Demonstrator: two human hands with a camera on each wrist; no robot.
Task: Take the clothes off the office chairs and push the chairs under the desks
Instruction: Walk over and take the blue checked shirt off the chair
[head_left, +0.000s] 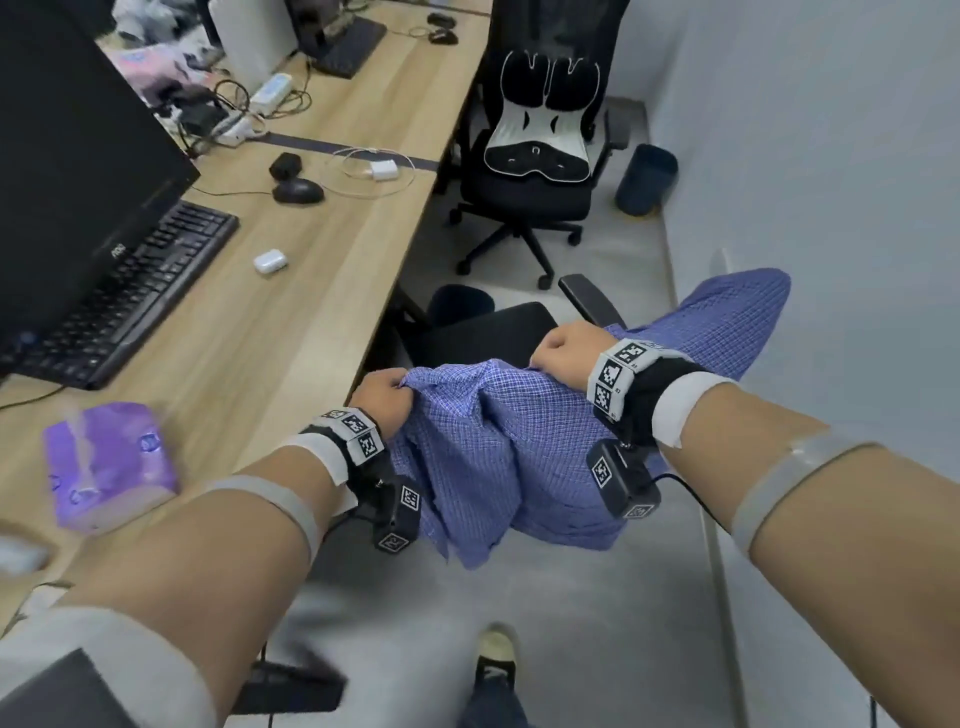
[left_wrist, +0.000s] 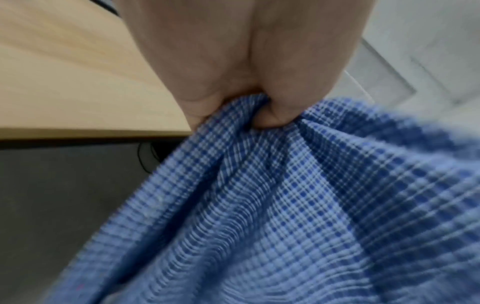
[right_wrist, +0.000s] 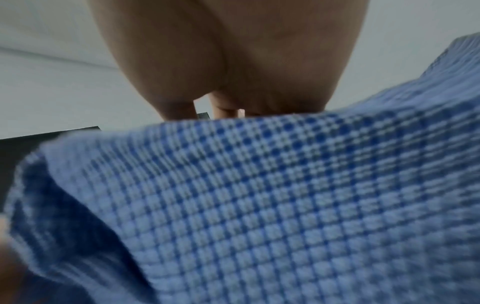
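Note:
A blue checked shirt (head_left: 483, 447) hangs between my two hands above a black office chair (head_left: 483, 332) beside the wooden desk (head_left: 291, 312). My left hand (head_left: 387, 392) grips a bunched edge of the shirt (left_wrist: 285, 195); the left wrist view shows the fingers (left_wrist: 275, 115) curled into the cloth. My right hand (head_left: 563, 351) grips the shirt's upper edge, and one sleeve trails off to the right. In the right wrist view the shirt (right_wrist: 259, 195) fills the frame below the hand (right_wrist: 228, 61). A second black chair (head_left: 535, 171) with a black-and-white cushion stands farther back, away from the desk.
On the desk lie a monitor (head_left: 67, 171), a keyboard (head_left: 130, 296), a mouse (head_left: 297, 191), an earbud case (head_left: 270, 261), cables and a purple tissue pack (head_left: 109, 467). A dark bin (head_left: 647, 179) stands by the grey wall. My shoe (head_left: 496, 654) is on the grey floor.

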